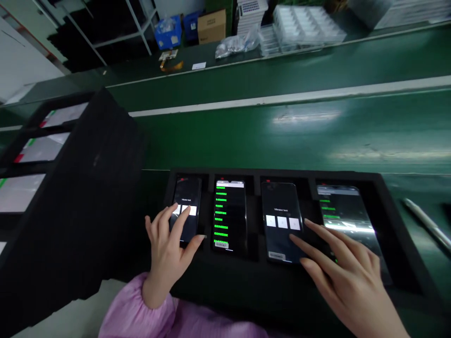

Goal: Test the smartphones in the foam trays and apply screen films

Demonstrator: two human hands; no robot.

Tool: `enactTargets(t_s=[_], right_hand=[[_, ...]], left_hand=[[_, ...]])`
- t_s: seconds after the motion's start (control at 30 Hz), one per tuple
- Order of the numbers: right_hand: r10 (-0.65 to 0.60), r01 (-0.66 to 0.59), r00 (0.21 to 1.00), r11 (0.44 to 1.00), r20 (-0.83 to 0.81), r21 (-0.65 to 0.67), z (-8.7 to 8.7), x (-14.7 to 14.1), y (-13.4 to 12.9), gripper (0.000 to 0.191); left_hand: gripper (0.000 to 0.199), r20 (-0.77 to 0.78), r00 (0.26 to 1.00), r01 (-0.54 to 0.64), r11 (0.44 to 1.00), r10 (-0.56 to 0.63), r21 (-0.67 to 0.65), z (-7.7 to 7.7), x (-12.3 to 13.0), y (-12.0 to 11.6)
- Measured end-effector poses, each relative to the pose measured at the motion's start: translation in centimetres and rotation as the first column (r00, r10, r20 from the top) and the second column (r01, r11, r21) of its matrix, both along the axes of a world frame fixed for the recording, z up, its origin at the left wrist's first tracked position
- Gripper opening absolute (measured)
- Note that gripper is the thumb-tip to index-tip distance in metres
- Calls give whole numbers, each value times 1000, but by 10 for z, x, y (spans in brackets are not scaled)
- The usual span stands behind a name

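Several phones lie face up in a black foam tray. My left hand is over the leftmost phone, fingers spread, fingertips at the white squares under "Vibrator test". Beside it, the second phone shows a list of green text lines. The third phone displays "Vibrator test" above three white squares. My right hand is open, its fingertips near that phone's lower right edge, and it covers part of the rightmost phone, which also shows green lines. Neither hand grasps anything.
Stacked black foam trays holding pale-faced items stand at the left. A pen lies to the right of the foam tray. Across the green bench are blue bins, a cardboard box, a plastic bag and clear trays.
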State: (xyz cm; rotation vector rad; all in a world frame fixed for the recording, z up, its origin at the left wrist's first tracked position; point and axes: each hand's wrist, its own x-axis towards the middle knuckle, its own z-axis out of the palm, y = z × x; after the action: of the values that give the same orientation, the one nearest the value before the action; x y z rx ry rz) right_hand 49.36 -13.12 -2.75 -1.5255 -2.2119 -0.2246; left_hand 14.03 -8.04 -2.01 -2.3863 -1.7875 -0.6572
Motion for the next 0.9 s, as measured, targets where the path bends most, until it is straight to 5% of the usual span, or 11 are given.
enactTargets(t_s=[0.17,0.37,0.6,0.9], right_hand=[[-41,41,999,999,-8,34,-4,-3,-2,31],[-41,42,999,997,-14,60,-7,-2,-1,31],[-53,55,998,997,-34,58,-7,-4,-1,28],[-54,58,997,997,-56,57,-6,-5,-1,24]], left_hand=[[52,-73,991,109,989,-117,-103,4,26,2],[51,-96,988,107,981,-124,-163,4,49,18],[56,6,996,92,994,-92,-64,3,34,0],[47,-118,960,246,966,-254,-76,-3,27,-24]])
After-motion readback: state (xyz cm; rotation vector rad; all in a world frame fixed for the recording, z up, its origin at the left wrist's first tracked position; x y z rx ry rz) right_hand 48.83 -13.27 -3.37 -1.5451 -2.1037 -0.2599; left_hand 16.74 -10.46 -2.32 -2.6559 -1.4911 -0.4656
